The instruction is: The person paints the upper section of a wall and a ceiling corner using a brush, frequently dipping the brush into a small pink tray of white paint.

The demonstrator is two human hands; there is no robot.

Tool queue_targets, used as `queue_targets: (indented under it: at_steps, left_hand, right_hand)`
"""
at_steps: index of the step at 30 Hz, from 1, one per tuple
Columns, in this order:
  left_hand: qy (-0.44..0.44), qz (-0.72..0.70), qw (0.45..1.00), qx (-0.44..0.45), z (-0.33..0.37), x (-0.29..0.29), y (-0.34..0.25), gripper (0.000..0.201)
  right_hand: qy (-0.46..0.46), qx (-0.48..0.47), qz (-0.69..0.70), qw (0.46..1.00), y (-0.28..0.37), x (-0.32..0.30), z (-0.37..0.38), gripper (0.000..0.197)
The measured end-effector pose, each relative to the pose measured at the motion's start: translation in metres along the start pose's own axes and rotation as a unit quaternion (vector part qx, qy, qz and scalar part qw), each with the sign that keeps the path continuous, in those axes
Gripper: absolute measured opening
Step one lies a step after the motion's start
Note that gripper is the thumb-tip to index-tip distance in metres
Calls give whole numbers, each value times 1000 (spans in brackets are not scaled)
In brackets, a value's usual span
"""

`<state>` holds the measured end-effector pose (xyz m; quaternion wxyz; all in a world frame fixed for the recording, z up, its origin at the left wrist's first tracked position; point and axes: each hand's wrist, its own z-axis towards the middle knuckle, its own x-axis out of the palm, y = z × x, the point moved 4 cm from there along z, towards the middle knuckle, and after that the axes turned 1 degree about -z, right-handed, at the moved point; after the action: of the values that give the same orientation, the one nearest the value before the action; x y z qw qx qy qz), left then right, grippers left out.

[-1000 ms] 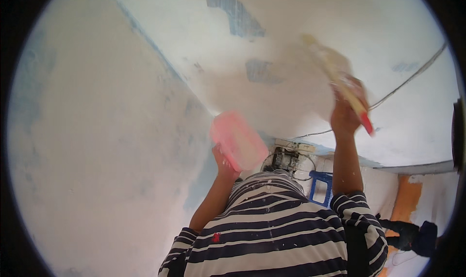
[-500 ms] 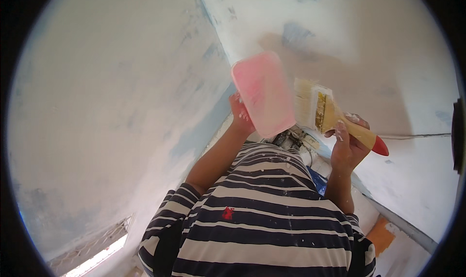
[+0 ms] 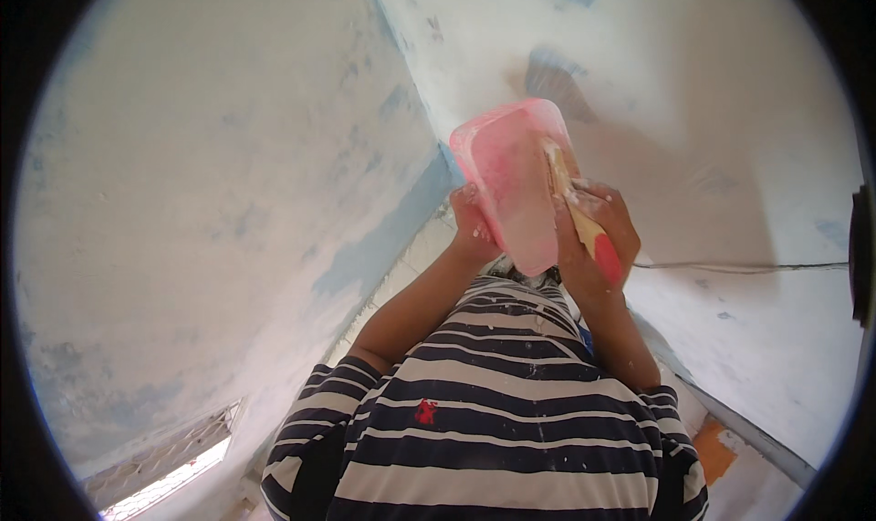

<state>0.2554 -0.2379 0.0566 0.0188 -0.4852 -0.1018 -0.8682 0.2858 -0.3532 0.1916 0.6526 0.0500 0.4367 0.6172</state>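
Tub (image 3: 516, 192): pink plastic, rounded-rectangular, pale smears inside; held tilted before the torso, near the wall corner. Left hand (image 3: 474, 224): curled round the tub's left side, white-flecked. Paintbrush (image 3: 581, 220): flat type seen edge-on, pale handle, red butt; head over the tub's right side, contact with it unclear. Right hand (image 3: 623, 234): closed about the handle, white-smeared.

Surroundings: left wall (image 3: 201, 183), chalky white, patchy blue-grey; right wall (image 3: 721, 92), whitish with blue patches and a shadow; thin cable (image 3: 748, 267) along it; metal grille (image 3: 173, 471), lower left; striped shirt (image 3: 502, 421), paint-spotted, directly below.

Edges: tub rim rounded, partly covered by brush and right hand; wall corner passes behind tub; room shows left of the left forearm.
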Motion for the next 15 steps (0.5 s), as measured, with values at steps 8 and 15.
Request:
queue_targets:
  at_steps: [8,15]
  left_hand:
    - [-274,105,956,24,-4,-5,4,52]
    - [-92,-13,996,-14,-2,3,7,68]
  right_hand:
    - [92,109,142,980,5,13,-13,11]
    - [18,33,113,993,-5,7,11,11]
